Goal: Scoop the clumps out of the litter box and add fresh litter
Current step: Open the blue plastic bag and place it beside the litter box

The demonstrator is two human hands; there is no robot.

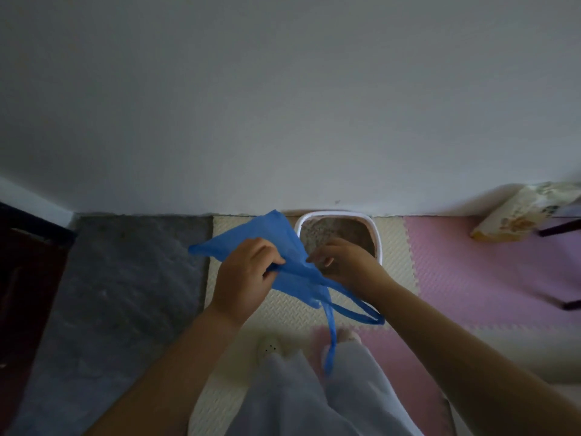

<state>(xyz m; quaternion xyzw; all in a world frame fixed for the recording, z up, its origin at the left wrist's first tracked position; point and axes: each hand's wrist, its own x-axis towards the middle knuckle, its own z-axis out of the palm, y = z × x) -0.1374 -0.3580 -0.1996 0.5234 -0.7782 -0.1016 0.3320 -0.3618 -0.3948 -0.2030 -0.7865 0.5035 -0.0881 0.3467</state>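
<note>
Litter box (341, 213) sits on the floor, pushed right up against the pale wall (283, 105). It has a white rim and brownish-grey litter (345, 232) inside, and its near edge is hidden behind the person's hands. It's on a cream foam mat (396, 247), with a pink foam mat (471, 272) joined on to the right and a grey rug (125, 278) off to the left. Both hands are up in front of the box, working a blue plastic bag (290, 243). The left hand (248, 275) has its fingers curled round a bunched bit of the bag and grips it properly, while the right hand (344, 262) pinches the edge of the plastic with bent fingertips, right next to the left one. The flat body of the bag sticks up and away to the left, and the bag handles (355, 309) dangle below the hands (one loop goes under the right wrist, the other strip hangs straight down over the legs). At the bottom you can see light trousers (298, 398) and pale slippers (270, 346) on the mats. Over on the far right a patterned package (518, 212) leans by the wall. It might be a sack of litter, but it's too dim and blurry to say.
</note>
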